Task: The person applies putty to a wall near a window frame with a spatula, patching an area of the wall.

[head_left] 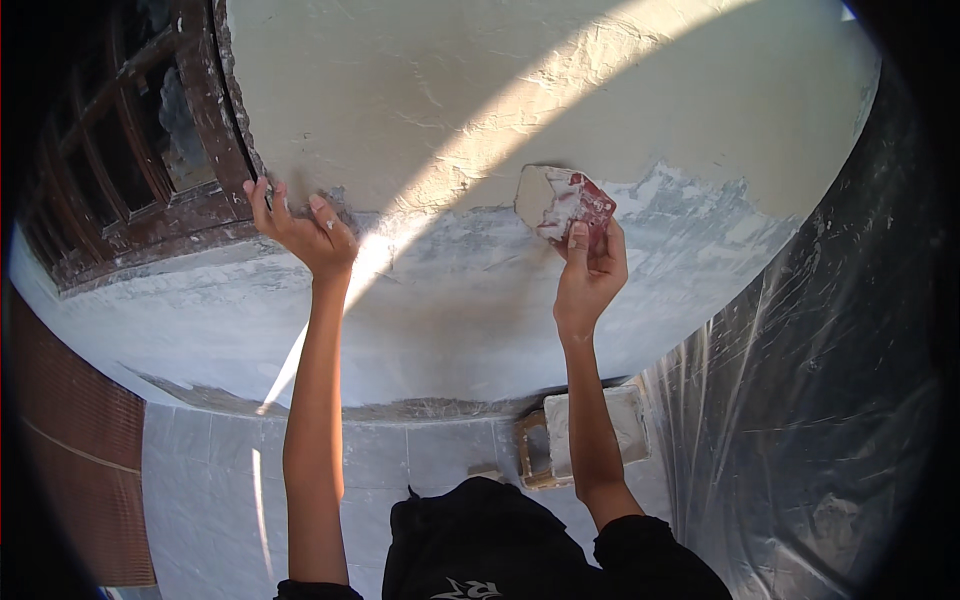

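Note:
My right hand point(592, 270) grips a red putty scraper point(592, 203), thumb on its near face and fingers behind. Pale putty coats much of the blade, with a thick lump on its left side. The scraper is held up in front of the wall point(430, 330); whether it touches cannot be told. My left hand point(305, 228) is raised at the wall by the window frame's lower corner, holding nothing, its fingers apart and slightly bent. White smears mark its fingertips. Between the hands runs the ragged border of cream putty point(380, 110) above and whitish, patchy wall below.
A brown wooden window point(190, 215) with glass panes is at the left. Down by the wall's foot, a tub of pale putty point(622, 425) stands on the grey tiled floor point(375, 450). Clear plastic sheeting point(770, 440) hangs at the right. A brown ribbed panel point(85, 460) is lower left.

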{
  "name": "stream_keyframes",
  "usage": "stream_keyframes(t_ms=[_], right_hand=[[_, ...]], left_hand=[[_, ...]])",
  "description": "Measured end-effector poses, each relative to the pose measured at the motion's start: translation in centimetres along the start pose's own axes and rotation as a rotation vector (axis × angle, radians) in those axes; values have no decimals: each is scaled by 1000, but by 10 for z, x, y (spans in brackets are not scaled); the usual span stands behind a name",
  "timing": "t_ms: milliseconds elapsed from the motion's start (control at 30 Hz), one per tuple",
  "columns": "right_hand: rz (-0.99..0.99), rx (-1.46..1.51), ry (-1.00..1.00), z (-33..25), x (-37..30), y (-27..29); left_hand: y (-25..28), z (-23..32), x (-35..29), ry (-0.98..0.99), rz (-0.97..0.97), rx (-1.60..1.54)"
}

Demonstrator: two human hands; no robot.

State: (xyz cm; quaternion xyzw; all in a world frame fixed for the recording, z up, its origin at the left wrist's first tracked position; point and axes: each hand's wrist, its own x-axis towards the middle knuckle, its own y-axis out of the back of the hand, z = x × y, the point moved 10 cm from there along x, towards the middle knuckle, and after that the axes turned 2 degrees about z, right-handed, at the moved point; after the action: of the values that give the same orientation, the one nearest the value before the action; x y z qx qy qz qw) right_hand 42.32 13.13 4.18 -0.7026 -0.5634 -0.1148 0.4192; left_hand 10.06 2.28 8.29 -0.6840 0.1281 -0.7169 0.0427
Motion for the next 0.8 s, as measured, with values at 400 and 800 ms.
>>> stream_keyframes(t_ms=[400, 800], right_hand=[[32, 27, -12, -2, -12, -7], [24, -22, -21, 2, 1, 10]], left_hand=[[0, 1, -1, -21, -4, 8], [1, 2, 1, 0, 5, -11]])
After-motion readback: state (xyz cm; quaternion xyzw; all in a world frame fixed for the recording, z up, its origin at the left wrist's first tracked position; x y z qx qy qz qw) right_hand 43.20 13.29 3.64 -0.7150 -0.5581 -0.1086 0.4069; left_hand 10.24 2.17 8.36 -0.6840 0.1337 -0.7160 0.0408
